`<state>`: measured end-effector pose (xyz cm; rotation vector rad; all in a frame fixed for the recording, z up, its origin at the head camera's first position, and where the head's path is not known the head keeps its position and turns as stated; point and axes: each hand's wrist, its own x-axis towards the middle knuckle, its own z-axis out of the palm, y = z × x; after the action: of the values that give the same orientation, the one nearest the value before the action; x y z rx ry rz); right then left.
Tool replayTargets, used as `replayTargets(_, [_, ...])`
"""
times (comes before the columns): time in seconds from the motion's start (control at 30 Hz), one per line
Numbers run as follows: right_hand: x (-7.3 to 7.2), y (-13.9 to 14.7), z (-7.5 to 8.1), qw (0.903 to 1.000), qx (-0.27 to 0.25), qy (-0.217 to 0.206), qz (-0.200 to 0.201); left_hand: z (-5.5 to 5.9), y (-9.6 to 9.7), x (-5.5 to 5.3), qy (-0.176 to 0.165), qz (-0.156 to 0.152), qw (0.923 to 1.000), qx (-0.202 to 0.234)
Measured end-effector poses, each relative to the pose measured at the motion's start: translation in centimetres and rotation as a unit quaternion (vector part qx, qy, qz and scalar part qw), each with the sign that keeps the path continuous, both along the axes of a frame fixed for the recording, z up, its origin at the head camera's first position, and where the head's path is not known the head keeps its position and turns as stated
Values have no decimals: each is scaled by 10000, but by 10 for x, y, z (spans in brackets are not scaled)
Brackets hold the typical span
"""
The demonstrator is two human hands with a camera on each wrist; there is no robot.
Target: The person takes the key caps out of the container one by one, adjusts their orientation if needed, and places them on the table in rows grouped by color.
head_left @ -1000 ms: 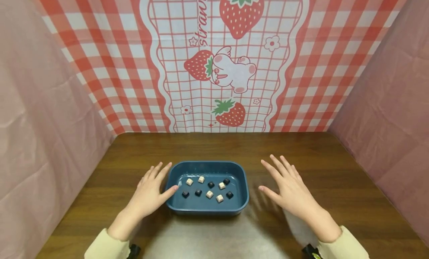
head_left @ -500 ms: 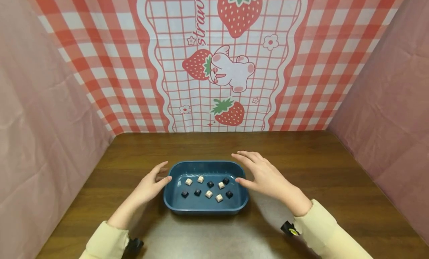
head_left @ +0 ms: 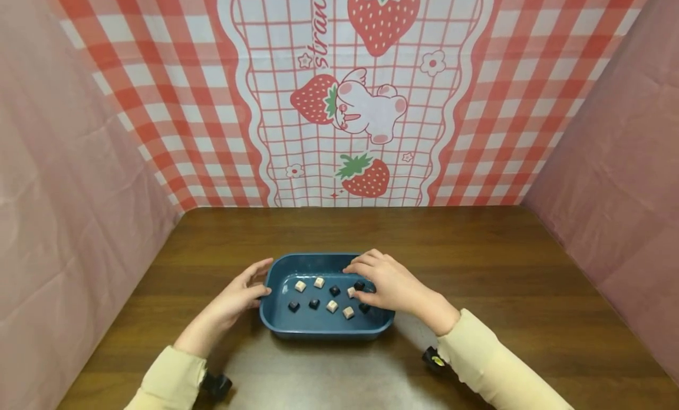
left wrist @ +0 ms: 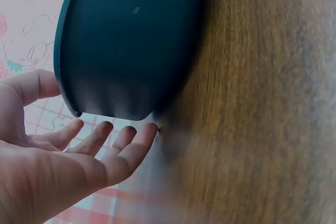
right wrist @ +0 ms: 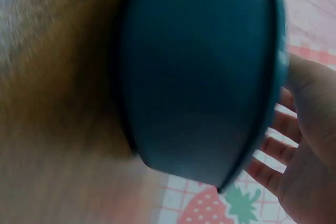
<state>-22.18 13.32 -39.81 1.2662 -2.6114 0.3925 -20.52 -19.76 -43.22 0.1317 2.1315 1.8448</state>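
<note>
A dark blue rectangular tray (head_left: 328, 334) stands on the table, with several small cream blocks (head_left: 332, 306) and black blocks (head_left: 314, 304) spread over its floor, shaped like keycaps. My left hand (head_left: 237, 297) is at the tray's left end, thumb at the rim and relaxed fingers along the outside. In the left wrist view a narrow gap shows between those fingertips and the tray wall (left wrist: 131, 45). Over the tray's right end reaches my right hand (head_left: 395, 285), thumb and fingers apart above a cream block (head_left: 351, 292). Whether it touches that block is hidden.
The brown wooden table (head_left: 477, 251) extends around the tray. A red-and-white strawberry cloth (head_left: 339, 103) hangs behind it, and pink cloths (head_left: 610, 180) hang at both sides. Each wrist carries a small black device (head_left: 434, 359).
My right hand has come left from beside the tray to over its right end. My left hand has drawn its thumb back to the left rim. The blocks lie where they were.
</note>
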Motion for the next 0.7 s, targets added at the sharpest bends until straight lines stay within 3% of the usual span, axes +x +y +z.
replayTargets(0.3, [3, -12, -18, 9987, 392, -58, 331, -2, -5, 2, -67, -269, 9978, 594])
replayTargets(0.7, [3, -22, -25, 9914, 1279, -1, 293, -5, -6, 11, -72, -61, 9972, 736])
